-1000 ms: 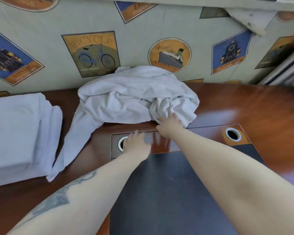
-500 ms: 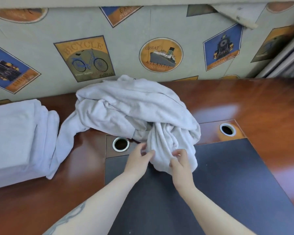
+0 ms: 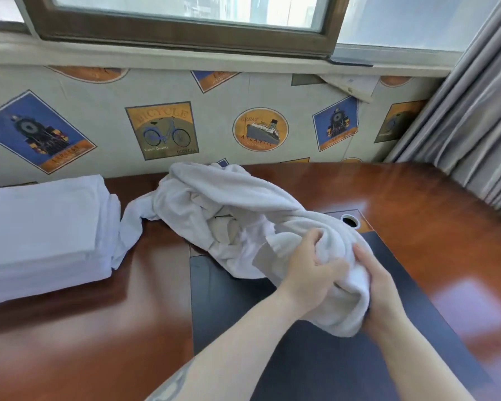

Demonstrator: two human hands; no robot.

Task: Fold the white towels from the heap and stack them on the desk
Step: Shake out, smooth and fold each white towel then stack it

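White terry cloth filled both hands: the left hand (image 3: 307,273) and the right hand (image 3: 381,280) each had fingers curled into a bunched towel (image 3: 342,256), the left gripping its near-left flank, the right pressed and wrapped on its right side, so each grip was closed on the fabric with the wad lying between them and partly over the right wrist. It looked like the bundle was held this way to draw one towel free from the heap (image 3: 214,198) and hunt for an edge or corner before any fold could begin; that is a judgement, since no hem showed plainly. The held part was raised just above the dark inlay (image 3: 229,299) of the wooden surface (image 3: 70,328), while the rest of the cloth trailed back to the heap near the wall, touching it or being one with it; I could not tell where one towel ended. A tail of fabric reached left to the stack of folded towels (image 3: 41,227), which sat at the left edge, placed well clear of the working space. A cable hole (image 3: 350,220) peeked out just behind the bundle.
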